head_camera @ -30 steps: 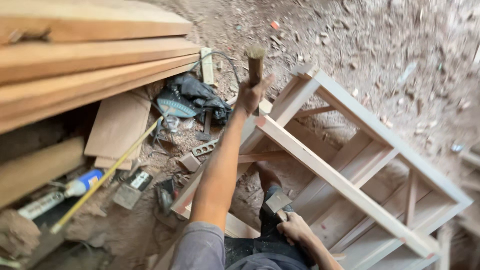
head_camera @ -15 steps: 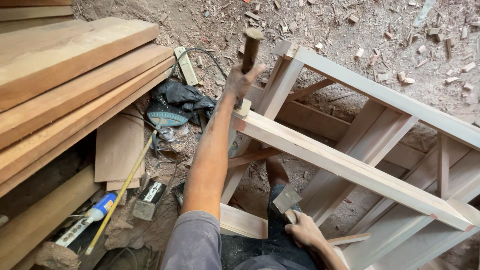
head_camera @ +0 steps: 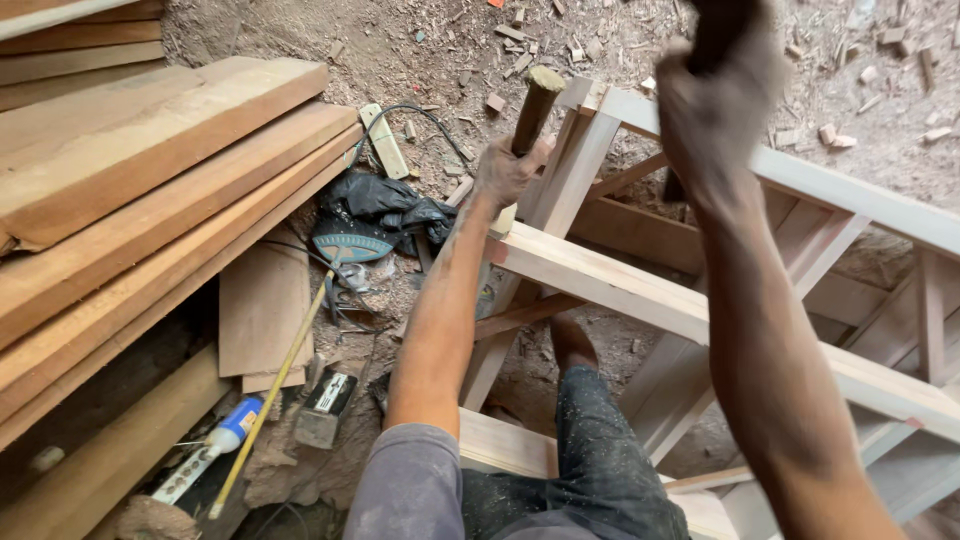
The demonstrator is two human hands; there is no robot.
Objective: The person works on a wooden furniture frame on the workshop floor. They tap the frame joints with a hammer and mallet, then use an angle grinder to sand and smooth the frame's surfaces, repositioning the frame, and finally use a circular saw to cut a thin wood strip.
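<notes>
My left hand grips a chisel with a round wooden handle. It holds the chisel upright against the corner joint of a pale wooden frame that lies across my legs. My right hand is raised high over the frame, fist closed around a dark tool handle. That handle is blurred and its head is cut off by the top edge. My knee in dusty dark trousers sits inside the frame.
Thick planks are stacked at left. On the dirt floor lie a dark cloth, a teal round tool, a flat board, a yellow stick, a glue tube, a power strip and scattered wood chips.
My right hand has risen from beside my lap to high above the frame, carrying the tool. The left hand has stayed on the chisel at the joint.
</notes>
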